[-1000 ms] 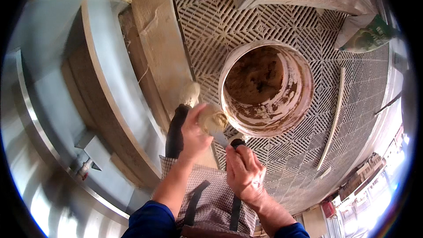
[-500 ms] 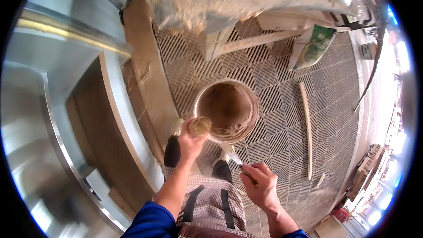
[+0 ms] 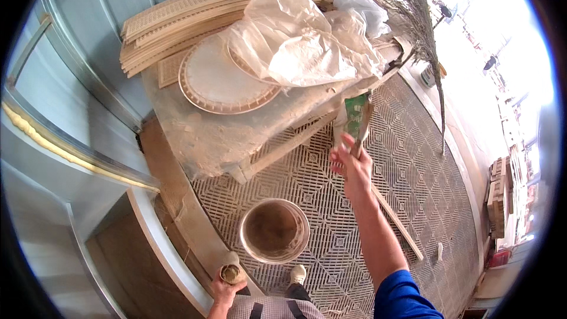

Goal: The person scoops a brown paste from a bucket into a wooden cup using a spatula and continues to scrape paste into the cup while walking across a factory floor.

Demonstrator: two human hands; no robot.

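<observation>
At the lower left, my left hand [image 3: 222, 293] is closed round a small round cup-like thing [image 3: 230, 272] with a brownish top. My right hand [image 3: 355, 172] is stretched forward over the floor, wrapped round the handle of a scraper [image 3: 366, 123] whose blade points up and away from me. Behind the scraper stands a green and white bag [image 3: 353, 115], partly hidden by it. Between my hands and farther left, a bucket [image 3: 243, 230] with brown residue inside stands on the floor, touched by neither hand.
A dusty table [image 3: 195, 136] at the far side bears a round board [image 3: 230, 85], crumpled plastic sheeting [image 3: 307, 53] and stacked wooden strips [image 3: 183, 15]. A wooden stick [image 3: 398, 224] lies on the grated floor mat [image 3: 348, 260]. Pale blue metal panels [image 3: 88, 165] rise at left.
My right hand has swung from beside the bucket forward toward the table, still holding the scraper. My left hand, with the cup-like thing, is lower left. The view has tilted up, showing the tabletop.
</observation>
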